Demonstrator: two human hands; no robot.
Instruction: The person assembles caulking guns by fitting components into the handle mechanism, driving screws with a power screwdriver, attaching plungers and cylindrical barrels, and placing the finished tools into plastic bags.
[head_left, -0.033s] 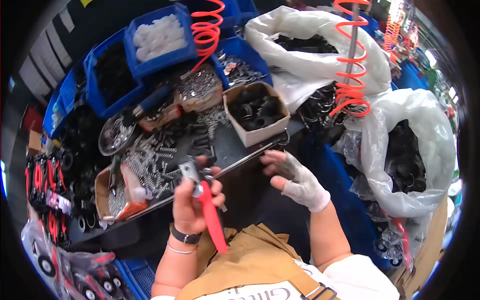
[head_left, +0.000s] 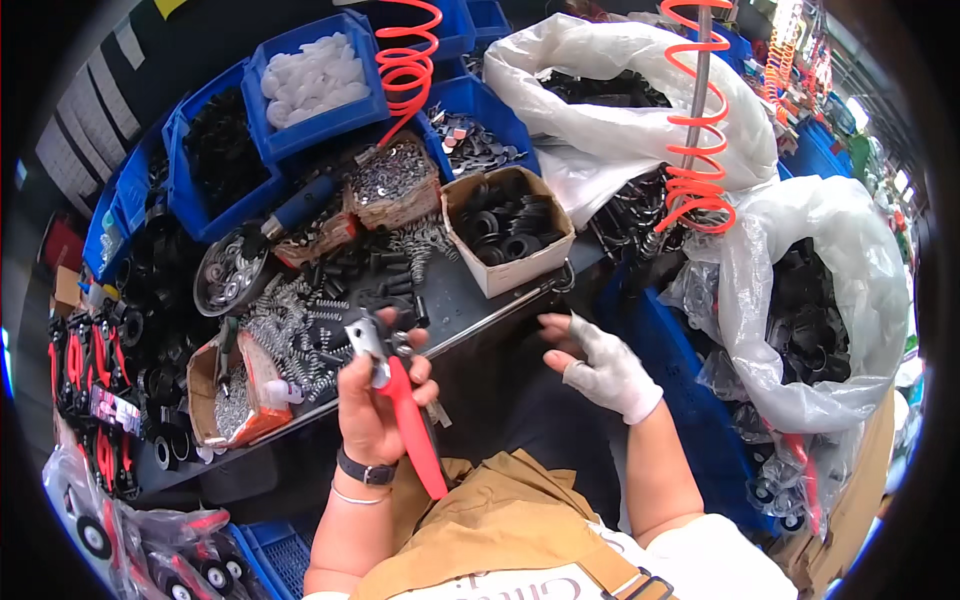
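My left hand [head_left: 368, 415] is closed around a red-handled tool [head_left: 408, 410] with a flat silver metal head. The head points up and away from me between thumb and fingers, and the red handle slants down toward my apron. I cannot tell exactly which tool it is. To the right, my right hand [head_left: 608, 372] hovers before the bench edge, fingers apart and holding nothing; a white fingerless covering wraps its palm. Just beyond the left hand lie loose metal springs [head_left: 290, 330] and short black cylinders [head_left: 395, 282]. A white carton [head_left: 515, 277] of black rings stands beyond the right hand.
Blue bins [head_left: 345, 112] of small parts line the back. Two plastic sacks [head_left: 740, 300] with black parts stand at right. Red coiled hoses [head_left: 697, 190] hang over the bench. Red-and-black tools [head_left: 90, 360] lie far left, beside an open cardboard box [head_left: 205, 400].
My right hand has shifted slightly right, away from the left hand. My left hand, with the red-handled tool, has moved slightly left. The view itself has shifted a little.
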